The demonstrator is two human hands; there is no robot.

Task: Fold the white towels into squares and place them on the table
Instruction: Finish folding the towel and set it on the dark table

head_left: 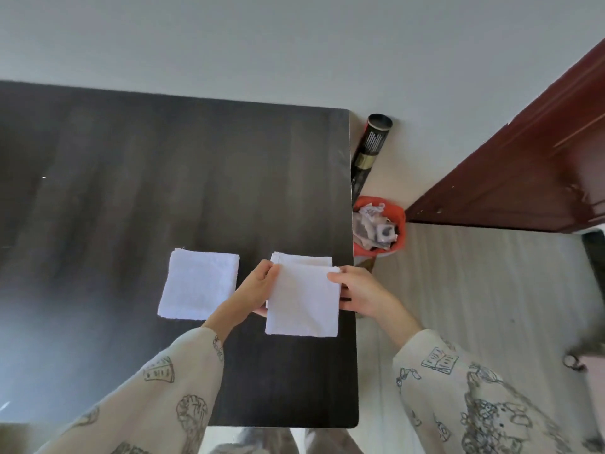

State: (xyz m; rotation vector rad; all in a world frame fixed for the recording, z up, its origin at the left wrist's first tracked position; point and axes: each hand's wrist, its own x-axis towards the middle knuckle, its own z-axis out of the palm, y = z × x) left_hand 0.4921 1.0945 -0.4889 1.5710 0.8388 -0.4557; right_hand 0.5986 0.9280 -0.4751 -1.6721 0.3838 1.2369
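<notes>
Both hands, left hand [258,283] and right hand [357,290], pinch a folded towel [302,299] by opposite edges, apparently squaring it; beyond lies another [301,258].

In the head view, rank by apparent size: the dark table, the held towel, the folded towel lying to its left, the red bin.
1. Dark table.
2–3. Held towel and folded towel: look alike; the held one is nearer the camera, so unranked.
4. Red bin, partly hidden by the table.
</notes>
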